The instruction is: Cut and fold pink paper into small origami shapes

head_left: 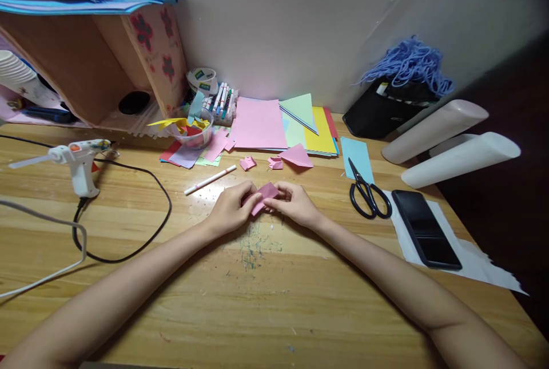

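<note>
Between my two hands is a small piece of pink paper (266,193), tilted above the middle of the wooden table. My left hand (234,204) pinches its left edge between thumb and fingers. On the other side, the thumb and fingers of my right hand (295,203) grip its right edge. Just beyond lie two small folded pink paper pieces, one on the left (247,163) and one on the right (275,162). A flat pink paper piece (297,155) rests beside the right one. A white marker (210,180) lies close to my left hand.
Black-handled scissors (369,194) and a phone (426,229) lie at the right, near two white rolls (463,160). A glue gun (80,166) with a looping black cord stands at the left. Colored paper sheets (261,123) and a plastic bowl (199,137) sit at the back.
</note>
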Demonstrator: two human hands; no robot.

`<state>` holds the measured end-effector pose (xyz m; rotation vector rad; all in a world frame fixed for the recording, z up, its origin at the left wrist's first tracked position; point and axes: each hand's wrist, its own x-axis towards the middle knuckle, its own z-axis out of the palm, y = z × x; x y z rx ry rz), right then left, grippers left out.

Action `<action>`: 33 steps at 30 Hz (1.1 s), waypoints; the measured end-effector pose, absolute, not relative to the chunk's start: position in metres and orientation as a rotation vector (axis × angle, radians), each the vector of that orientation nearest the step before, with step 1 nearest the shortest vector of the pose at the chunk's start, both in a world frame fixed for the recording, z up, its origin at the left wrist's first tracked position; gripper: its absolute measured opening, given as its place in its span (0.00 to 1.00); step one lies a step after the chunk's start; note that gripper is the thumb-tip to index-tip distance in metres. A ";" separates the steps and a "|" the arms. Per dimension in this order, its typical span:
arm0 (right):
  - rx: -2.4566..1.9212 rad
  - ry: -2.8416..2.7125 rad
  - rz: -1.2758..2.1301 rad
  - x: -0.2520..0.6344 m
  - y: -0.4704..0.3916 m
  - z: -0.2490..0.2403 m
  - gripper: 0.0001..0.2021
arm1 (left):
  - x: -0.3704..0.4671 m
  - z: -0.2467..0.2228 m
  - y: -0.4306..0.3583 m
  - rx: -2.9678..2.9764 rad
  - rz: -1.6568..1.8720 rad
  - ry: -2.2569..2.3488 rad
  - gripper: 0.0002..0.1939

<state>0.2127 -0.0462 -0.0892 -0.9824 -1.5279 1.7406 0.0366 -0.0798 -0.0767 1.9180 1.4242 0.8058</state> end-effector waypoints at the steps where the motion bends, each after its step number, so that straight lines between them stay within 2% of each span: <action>1: -0.981 -1.501 1.758 0.213 -0.046 -0.089 0.11 | 0.037 -0.077 -0.079 1.908 0.807 1.430 0.11; 15: -0.870 -1.378 1.855 0.215 -0.042 -0.090 0.13 | 0.037 -0.077 -0.075 1.715 0.839 1.344 0.11; 23: -0.869 -1.427 1.779 0.218 -0.043 -0.091 0.14 | 0.033 -0.076 -0.075 1.631 0.824 1.248 0.14; 29: -0.859 -1.505 1.799 0.214 -0.048 -0.089 0.25 | 0.033 -0.074 -0.076 1.586 0.875 1.195 0.14; 33: -0.939 -1.465 1.713 0.214 -0.047 -0.087 0.25 | 0.034 -0.075 -0.075 1.620 0.854 1.179 0.12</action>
